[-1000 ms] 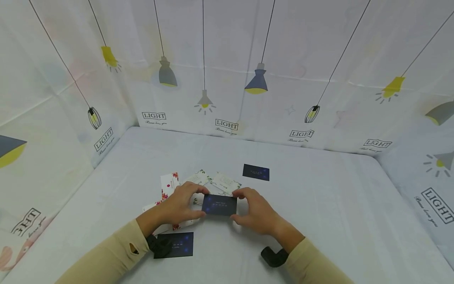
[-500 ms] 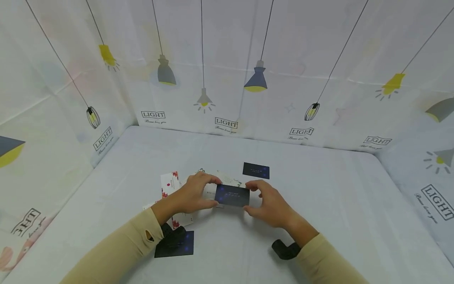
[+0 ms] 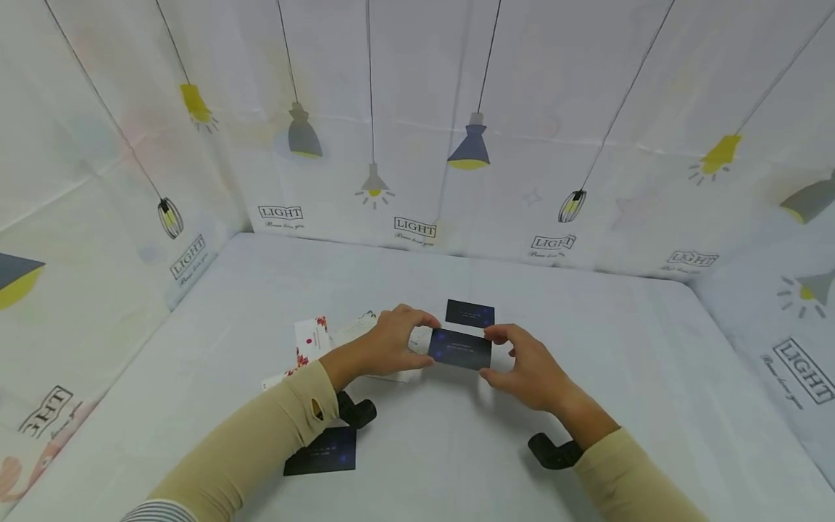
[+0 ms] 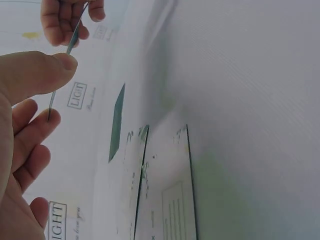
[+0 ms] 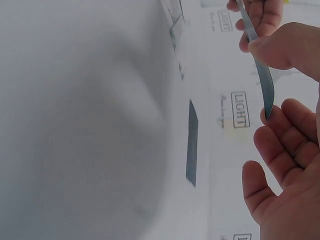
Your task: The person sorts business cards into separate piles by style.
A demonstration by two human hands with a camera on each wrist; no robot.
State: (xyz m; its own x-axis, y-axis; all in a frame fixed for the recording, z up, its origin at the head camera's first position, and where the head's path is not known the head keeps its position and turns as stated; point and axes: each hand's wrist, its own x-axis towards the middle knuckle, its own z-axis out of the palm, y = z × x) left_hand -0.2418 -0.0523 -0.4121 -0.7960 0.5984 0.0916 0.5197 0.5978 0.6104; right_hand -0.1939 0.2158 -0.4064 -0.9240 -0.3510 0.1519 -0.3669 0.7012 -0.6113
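Observation:
A dark blue card [image 3: 460, 349] with small pale print is held up over the table between both hands. My left hand [image 3: 385, 344] pinches its left end, thumb at the lower corner and a finger at the upper one. At the other end my right hand [image 3: 531, 373] grips the card the same way. The right wrist view catches the card [image 5: 265, 82] nearly edge-on, slightly bowed. A matching dark card [image 3: 470, 313] lies flat just beyond the held one. Another dark card [image 3: 322, 451] is on the table below the left forearm, partly covered by it.
White cards with green leaf print [image 3: 352, 330] overlap behind the left hand. Beside them lies a white card with red flowers [image 3: 311, 337]. A white cloth covers the table [image 3: 620, 348], and a lamp-printed curtain [image 3: 417, 109] stands behind. Black wrist mounts [image 3: 553, 452] hang under the wrists.
Both hands have carried the dark card rightward and a bit away from me, from in front of the white cards to close before the far dark card. The cards on the table stay put.

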